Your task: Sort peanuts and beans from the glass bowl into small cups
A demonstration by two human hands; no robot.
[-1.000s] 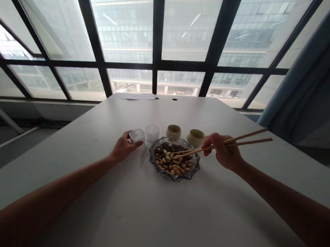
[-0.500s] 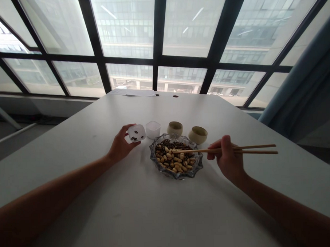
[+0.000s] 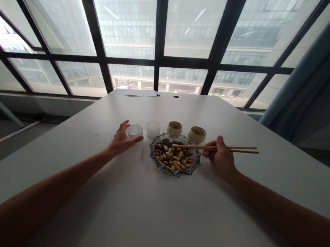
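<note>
My right hand (image 3: 220, 155) grips a pair of wooden chopsticks (image 3: 193, 146), whose tips are over the nuts. A pale nut shows at the tips; whether they pinch it I cannot tell. Below them, a faceted glass bowl (image 3: 155, 163) holds mixed pistachios (image 3: 177, 163) and dark seeds (image 3: 165, 141). At the left, a small translucent plastic cup (image 3: 135, 132) stands upright on the table. My left hand (image 3: 123, 138) is around its left side with fingers spread and thumb in front, open. Whether the fingers touch the cup is unclear.
A second translucent cup (image 3: 153, 129) stands just right of the first. Two beige round cups (image 3: 174, 128) are behind the bowl, the right one (image 3: 197, 135) nearer. White table (image 3: 147, 211); papers (image 3: 137, 92) lie at its far edge, by the windows. A blue curtain (image 3: 294, 88) hangs at the right.
The left plastic cup, earlier tilted in my left hand with dark seeds showing inside, now stands upright, and the fingers have spread. The chopsticks and right hand have shifted slightly left.
</note>
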